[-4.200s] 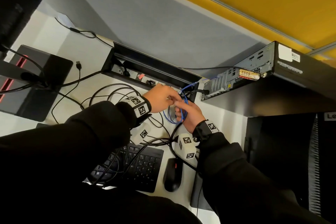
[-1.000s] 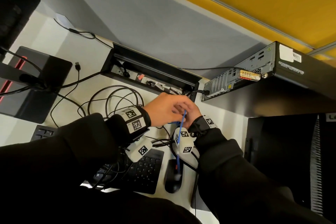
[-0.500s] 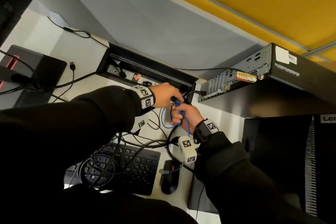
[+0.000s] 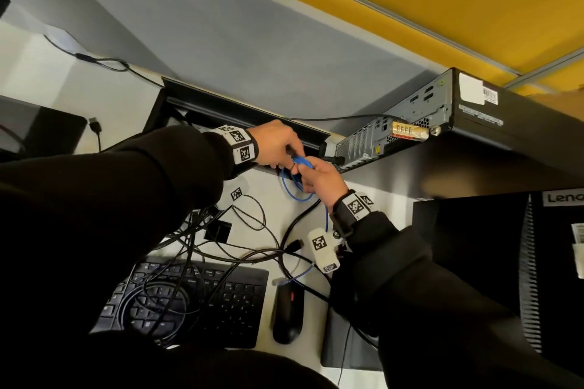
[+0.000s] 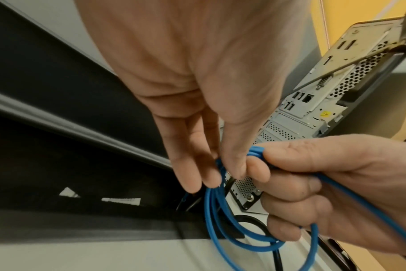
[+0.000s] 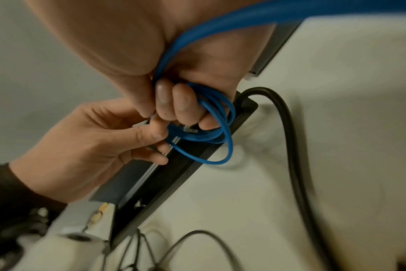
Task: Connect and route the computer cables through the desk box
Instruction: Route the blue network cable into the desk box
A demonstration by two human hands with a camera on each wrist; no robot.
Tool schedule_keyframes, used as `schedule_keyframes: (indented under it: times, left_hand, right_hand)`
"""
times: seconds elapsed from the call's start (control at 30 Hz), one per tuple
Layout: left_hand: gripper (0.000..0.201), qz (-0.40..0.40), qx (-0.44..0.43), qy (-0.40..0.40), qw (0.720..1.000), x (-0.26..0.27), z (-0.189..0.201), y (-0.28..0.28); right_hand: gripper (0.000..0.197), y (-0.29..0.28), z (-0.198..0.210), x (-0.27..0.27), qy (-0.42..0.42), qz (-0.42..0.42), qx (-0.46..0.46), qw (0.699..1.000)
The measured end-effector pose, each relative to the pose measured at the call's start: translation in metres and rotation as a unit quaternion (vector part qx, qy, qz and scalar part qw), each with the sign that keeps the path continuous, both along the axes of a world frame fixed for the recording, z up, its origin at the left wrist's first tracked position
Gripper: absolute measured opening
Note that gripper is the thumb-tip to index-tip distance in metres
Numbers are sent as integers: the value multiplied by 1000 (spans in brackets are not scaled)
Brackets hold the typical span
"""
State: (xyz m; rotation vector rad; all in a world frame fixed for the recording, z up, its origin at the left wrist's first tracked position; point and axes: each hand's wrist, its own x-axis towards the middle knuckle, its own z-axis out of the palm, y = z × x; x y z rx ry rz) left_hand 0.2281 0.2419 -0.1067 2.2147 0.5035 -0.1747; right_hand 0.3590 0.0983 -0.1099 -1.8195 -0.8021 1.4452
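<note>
A blue network cable (image 4: 295,191) is gathered into a small coil at the right end of the black desk box (image 4: 221,107). My right hand (image 4: 305,172) grips the coil in a fist (image 6: 181,106), with a clear plug (image 6: 190,130) showing by its fingers. My left hand (image 4: 292,155) pinches the same coil (image 5: 211,220) between thumb and fingertips (image 5: 234,165). The cable's other end (image 4: 279,282) lies loose by the mouse. The computer's rear panel (image 4: 395,129) stands just right of the hands.
A thick black cable (image 6: 292,137) runs from the computer past the box's right end. Thin black cables tangle over the keyboard (image 4: 234,300) and the desk. A mouse (image 4: 287,313) lies beside it. A black Lenovo unit (image 4: 505,246) fills the right side.
Over the last second both hands carried the blue coil from the desk's middle back to the box's right end. The left hand now pinches the coil beside the right hand.
</note>
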Motion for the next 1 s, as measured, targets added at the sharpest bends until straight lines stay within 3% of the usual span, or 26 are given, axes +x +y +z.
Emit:
schedule_keyframes:
  times: [0.07, 0.13, 0.23, 0.4, 0.5, 0.7, 1.0]
  left_hand:
    - [3, 16, 32, 7, 999, -1, -3, 3]
    - [4, 43, 71, 7, 997, 0, -6, 4]
    - [10, 88, 113, 1, 990, -2, -7, 9]
    - [11, 129, 130, -3, 983, -4, -10, 9]
    - [12, 147, 156, -8, 977, -5, -12, 9]
    - [14, 167, 182, 28, 969, -11, -18, 10]
    - [8, 156, 171, 131, 964, -20, -22, 9]
  right_hand:
    - [22, 5, -2, 0, -75, 45, -2, 996]
    - [16, 11, 0, 2, -184, 84, -2, 979]
    - [22, 17, 5, 5, -326, 135, -4, 936]
    - [18, 28, 17, 4, -473, 204, -3, 857]
    - [17, 41, 18, 6, -497, 216, -1, 840]
    - [18, 54, 10, 4, -486, 199, 0, 851]
    - [20, 74, -7, -12, -488, 242, -46, 837]
